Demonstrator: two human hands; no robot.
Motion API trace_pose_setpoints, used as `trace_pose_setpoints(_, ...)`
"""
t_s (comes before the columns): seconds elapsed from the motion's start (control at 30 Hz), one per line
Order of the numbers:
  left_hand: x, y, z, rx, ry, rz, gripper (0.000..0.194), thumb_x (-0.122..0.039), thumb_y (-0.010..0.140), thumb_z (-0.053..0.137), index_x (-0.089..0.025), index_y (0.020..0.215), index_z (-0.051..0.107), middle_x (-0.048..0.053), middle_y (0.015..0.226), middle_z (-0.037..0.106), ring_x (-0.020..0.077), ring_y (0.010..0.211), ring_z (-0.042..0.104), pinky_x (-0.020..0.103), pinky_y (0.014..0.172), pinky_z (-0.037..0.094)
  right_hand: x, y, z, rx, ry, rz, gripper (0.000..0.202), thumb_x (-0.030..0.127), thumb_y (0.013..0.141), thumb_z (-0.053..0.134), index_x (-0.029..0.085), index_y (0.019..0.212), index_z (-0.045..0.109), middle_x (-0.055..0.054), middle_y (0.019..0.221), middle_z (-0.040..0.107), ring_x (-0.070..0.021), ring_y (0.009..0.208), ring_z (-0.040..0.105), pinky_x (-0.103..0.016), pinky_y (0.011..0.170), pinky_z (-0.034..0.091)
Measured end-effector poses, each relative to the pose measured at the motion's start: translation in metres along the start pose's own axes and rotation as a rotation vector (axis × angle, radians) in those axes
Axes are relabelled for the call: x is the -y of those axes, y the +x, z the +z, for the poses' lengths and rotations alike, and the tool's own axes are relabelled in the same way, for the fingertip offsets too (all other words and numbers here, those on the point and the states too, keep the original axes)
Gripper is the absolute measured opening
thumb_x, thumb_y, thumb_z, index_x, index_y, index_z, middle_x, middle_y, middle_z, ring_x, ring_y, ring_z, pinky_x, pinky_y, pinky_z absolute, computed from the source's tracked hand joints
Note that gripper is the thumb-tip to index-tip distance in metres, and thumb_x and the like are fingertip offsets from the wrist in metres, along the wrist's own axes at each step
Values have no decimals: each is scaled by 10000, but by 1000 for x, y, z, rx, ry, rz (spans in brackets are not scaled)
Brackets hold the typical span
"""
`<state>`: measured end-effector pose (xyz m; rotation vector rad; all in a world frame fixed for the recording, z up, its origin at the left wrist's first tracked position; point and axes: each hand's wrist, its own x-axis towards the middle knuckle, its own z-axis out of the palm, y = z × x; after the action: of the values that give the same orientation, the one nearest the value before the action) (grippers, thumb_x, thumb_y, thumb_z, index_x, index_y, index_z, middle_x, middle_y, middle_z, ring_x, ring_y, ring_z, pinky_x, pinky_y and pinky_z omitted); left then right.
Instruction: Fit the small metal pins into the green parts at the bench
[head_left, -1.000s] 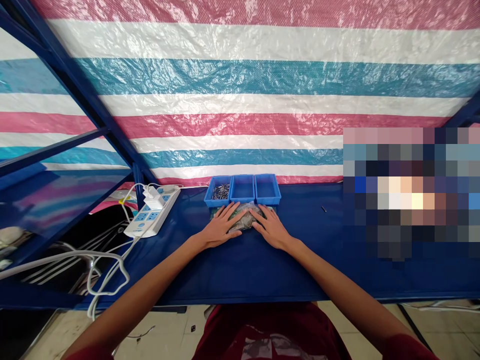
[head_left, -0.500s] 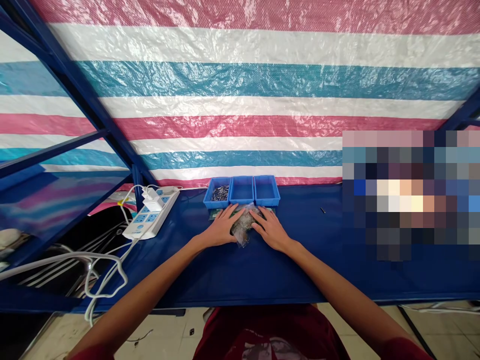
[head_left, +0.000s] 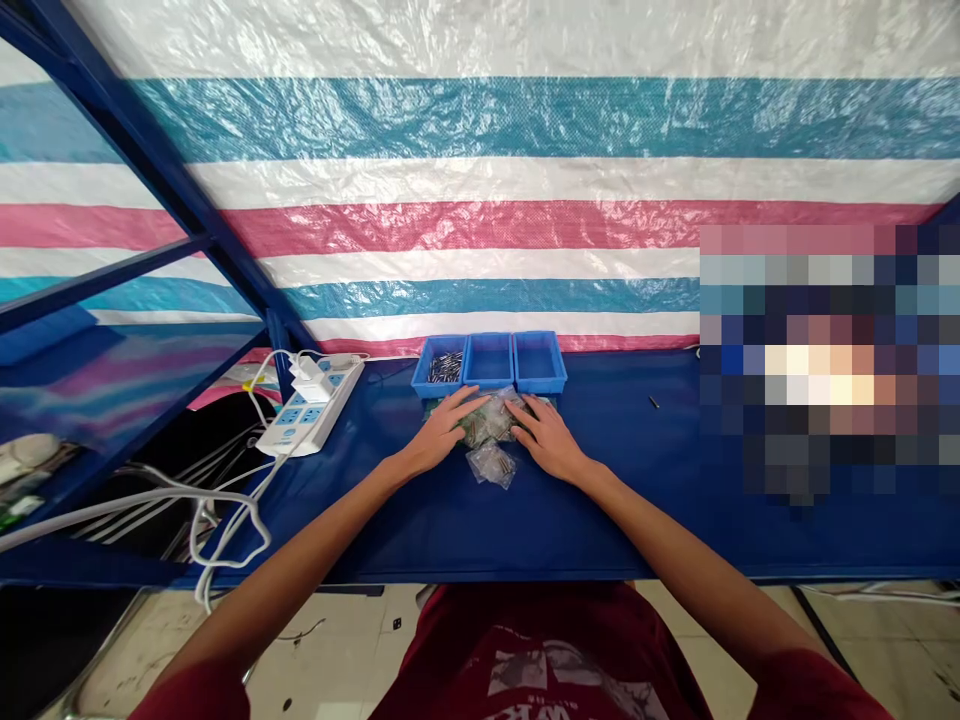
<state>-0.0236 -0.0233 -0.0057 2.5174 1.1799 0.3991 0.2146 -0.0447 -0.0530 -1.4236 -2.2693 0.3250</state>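
Several small clear plastic bags (head_left: 493, 464) lie heaped on the blue table, with small parts inside that I cannot make out. On the left side of the heap rests my left hand (head_left: 442, 430), fingers stretched out and apart. My right hand (head_left: 547, 435) lies on the heap's right side, its fingers spread too. Both touch the bags without gripping them. Something green and flat shows in part beneath the bags and fingers. Just behind stand three joined blue trays; the left tray (head_left: 418, 388) holds many small dark and silvery metal pieces.
The middle tray (head_left: 490, 358) and right tray (head_left: 540, 360) adjoin the left one. A white power strip (head_left: 309, 412) with plugs and loose white cables (head_left: 225, 500) lies at the left. One small dark piece (head_left: 654, 402) is on the table (head_left: 480, 540) to the right. A blurred patch covers the far right.
The view has tilted down slightly. My hands have moved a little apart over the heap, and a small bag at its front now shows more fully.
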Motion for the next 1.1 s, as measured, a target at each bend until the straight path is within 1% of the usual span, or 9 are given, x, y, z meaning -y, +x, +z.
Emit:
trace_pose_setpoints(0.07,-3,-4,1,-43,58,27,552,-483,972,264,-262,1476,306,46,1554,230,285,1424,196,456,1160,158,1,0,-1,8,-12,-4,491,423,989,300,253,1440,392,-105,1507,336,-279,1403,268,-496,1125,251)
trace_pose_setpoints(0.17,-6,-8,6,7,203,149,810,-697,833,425,-268,1495,245,83,1575,147,341,1435,116,516,1156,76,1,1,-2,5,-12,-3,490,417,989,297,254,1441,390,-108,1505,340,-280,1399,278,-501,1124,253)
trace_pose_setpoints(0.23,-4,-9,10,35,280,185,914,-757,760,464,-276,1499,223,98,1577,129,366,1435,90,544,1146,66,1,1,-2,7,1,8,490,425,989,291,264,1441,389,-100,1509,334,-280,1400,278,-502,1125,250)
trace_pose_setpoints(0.33,4,-8,15,50,322,134,833,-729,811,416,-318,1499,190,86,1577,138,353,1434,117,549,1138,102,2,0,-4,31,33,26,513,480,982,282,282,1447,374,-82,1538,276,-283,1420,227,-499,1132,232)
trace_pose_setpoints(0.47,12,-7,17,84,302,81,743,-685,859,385,-360,1492,174,79,1577,140,348,1424,169,575,1122,121,6,-1,-10,87,67,61,576,600,946,268,359,1469,284,-31,1574,168,-312,1446,88,-574,1136,117)
trace_pose_setpoints(0.57,13,-6,17,94,276,62,727,-677,863,388,-379,1489,168,75,1576,144,362,1418,179,604,1107,120,7,-1,-13,149,96,62,605,639,930,252,382,1477,230,-10,1584,110,-307,1449,39,-578,1138,75)
trace_pose_setpoints(0.77,14,-4,21,70,238,56,641,-616,917,333,-365,1490,193,87,1564,182,334,1414,202,561,1103,196,2,-1,-11,192,124,6,668,644,910,329,333,1490,220,-25,1583,113,-288,1449,76,-506,1153,163)
trace_pose_setpoints(0.9,15,-1,25,55,201,58,612,-570,948,284,-333,1502,171,97,1566,172,322,1407,226,522,1085,267,3,-2,-5,179,95,7,637,553,927,399,314,1493,230,-35,1575,160,-269,1446,124,-467,1129,272)
trace_pose_setpoints(1.1,15,0,29,6,190,97,613,-545,958,282,-284,1505,194,91,1564,183,292,1418,200,469,1131,212,5,-2,-1,113,98,36,576,429,947,418,320,1487,251,-31,1572,173,-262,1442,144,-462,1112,311)
